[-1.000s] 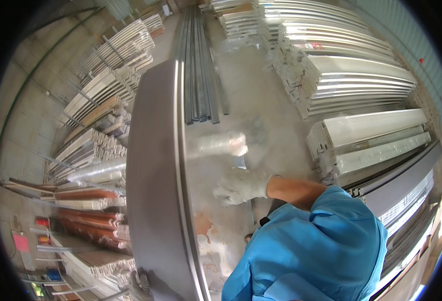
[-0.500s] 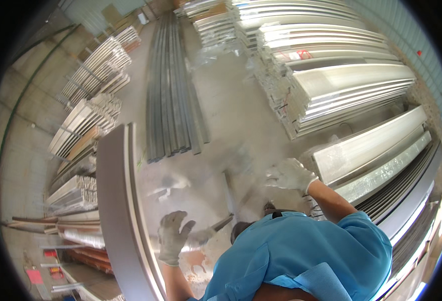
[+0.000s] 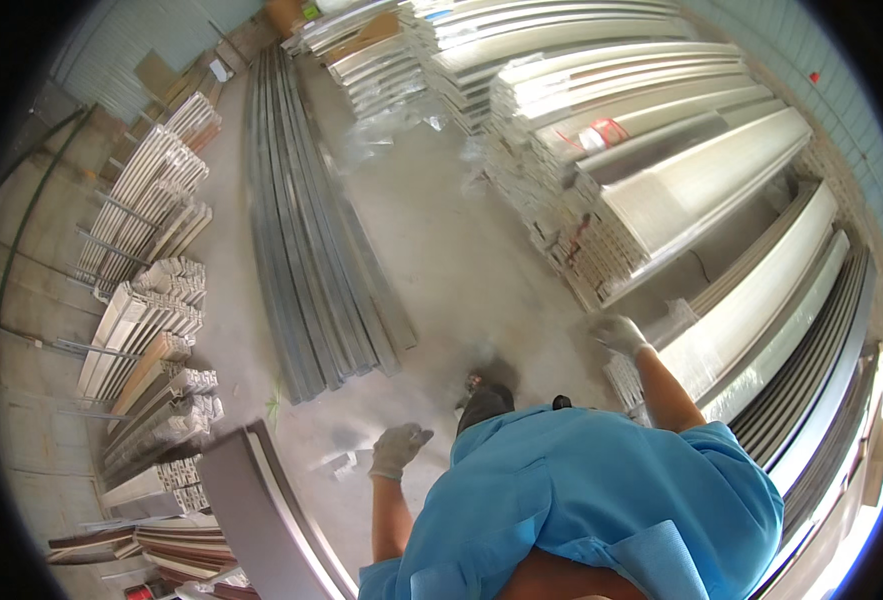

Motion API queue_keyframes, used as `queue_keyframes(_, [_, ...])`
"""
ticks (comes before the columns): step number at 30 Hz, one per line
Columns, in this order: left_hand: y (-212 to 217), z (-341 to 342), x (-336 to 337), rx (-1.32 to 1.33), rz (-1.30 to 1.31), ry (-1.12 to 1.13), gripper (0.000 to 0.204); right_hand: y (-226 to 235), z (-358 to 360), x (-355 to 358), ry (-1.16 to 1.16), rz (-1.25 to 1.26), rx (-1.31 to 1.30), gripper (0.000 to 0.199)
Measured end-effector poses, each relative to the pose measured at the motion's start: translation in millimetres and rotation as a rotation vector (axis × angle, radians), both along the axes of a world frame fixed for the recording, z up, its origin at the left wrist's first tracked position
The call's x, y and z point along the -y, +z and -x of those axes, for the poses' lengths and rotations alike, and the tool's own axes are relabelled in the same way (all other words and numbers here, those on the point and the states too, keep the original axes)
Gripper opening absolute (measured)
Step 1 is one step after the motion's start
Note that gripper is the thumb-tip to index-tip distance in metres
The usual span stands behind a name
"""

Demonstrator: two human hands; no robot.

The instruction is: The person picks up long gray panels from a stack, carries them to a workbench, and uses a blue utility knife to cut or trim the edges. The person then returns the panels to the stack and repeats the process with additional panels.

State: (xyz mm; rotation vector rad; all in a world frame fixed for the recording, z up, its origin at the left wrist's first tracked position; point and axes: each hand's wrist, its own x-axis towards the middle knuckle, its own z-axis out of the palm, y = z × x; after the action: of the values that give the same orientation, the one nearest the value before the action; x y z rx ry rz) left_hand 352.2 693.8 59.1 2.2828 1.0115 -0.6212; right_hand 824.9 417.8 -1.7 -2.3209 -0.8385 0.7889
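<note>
My left hand (image 3: 398,450), in a pale work glove, hangs in the air over the floor with its fingers curled in and nothing visible in them. The nearest thing to it is a long, flat brown-grey panel (image 3: 251,515) with pale edges, lower left, apart from the hand. My right hand (image 3: 618,335), also gloved and slightly blurred, is out to the right with its fingers bent loosely. No object shows in it. It is close to the near end of a long cream panel (image 3: 751,290); I cannot tell whether they touch.
Long dark grey metal bars (image 3: 311,250) lie on the concrete floor (image 3: 421,220) ahead. Tall stacks of pale profiles (image 3: 651,210) line the right. Racked profile bundles (image 3: 131,330) stand along the left wall. Small pale scraps (image 3: 341,463) lie near my left hand.
The view has moved forward and turned; the grey bars and right stacks appear nearer. Both hands, spread before, are now more curled. The brown-grey panel has slid lower in view.
</note>
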Motion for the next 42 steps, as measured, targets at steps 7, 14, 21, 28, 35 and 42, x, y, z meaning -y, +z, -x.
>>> queue_keyframes(7, [16.8, -138.8, -147.8, 0.079, 0.041, -0.088, 0.051, -76.5, 11.7, 62.5, -0.814, 0.186, -0.647, 0.024])
queue_keyframes(14, [-0.2, -273.5, -285.4, 0.322, 0.236, 0.114, 0.044, -113.9, -26.6, -45.1, -0.615, 0.233, -0.919, 0.022])
queue_keyframes(21, [-96.7, -304.1, -373.7, 0.404, 0.483, 0.742, 0.034, -123.0, -258.4, -267.6, -0.606, -0.059, -0.693, 0.022])
queue_keyframes(28, [-136.6, -286.6, -383.9, 0.258, 0.615, 1.253, 0.083, -30.9, -408.1, -509.1, -0.220, -0.091, -0.163, 0.036])
queue_keyframes(35, [-155.1, -319.4, -491.6, 0.164, 0.536, 1.306, 0.099, -51.7, -413.6, -691.4, -0.008, 0.072, -0.243, 0.028])
queue_keyframes(42, [-115.5, -387.0, -797.1, 0.264, 0.579, 1.043, 0.095, -49.2, -408.0, -800.5, -0.014, 0.181, -0.253, 0.042])
